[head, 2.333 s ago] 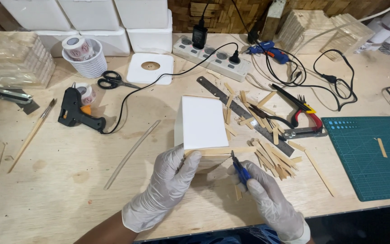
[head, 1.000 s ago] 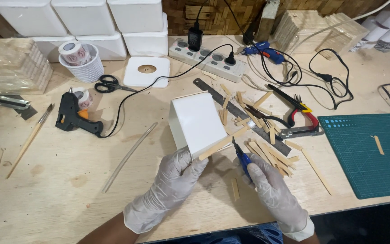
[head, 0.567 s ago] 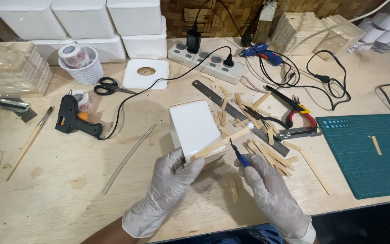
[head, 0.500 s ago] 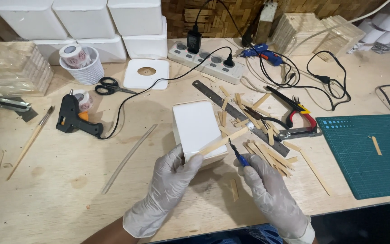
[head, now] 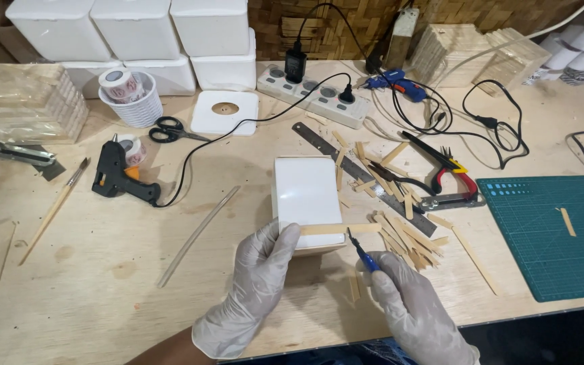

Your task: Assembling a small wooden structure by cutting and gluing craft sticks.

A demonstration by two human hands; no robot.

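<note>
Pinching a wooden strip against the white box, left hand fingers; right hand gripping blue pen-knife.

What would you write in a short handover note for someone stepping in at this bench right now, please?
Left hand: gloved, steadying the white box and pinning a flat wooden stick across its near edge.
Right hand: gloved, holding a blue-handled craft knife, tip at the stick.
Nearby: loose stick offcuts and a metal ruler right of the box, black glue gun to the left, green cutting mat far right.
Done: stick laid against the box.
Left: stick not visibly cut or fixed.
</note>
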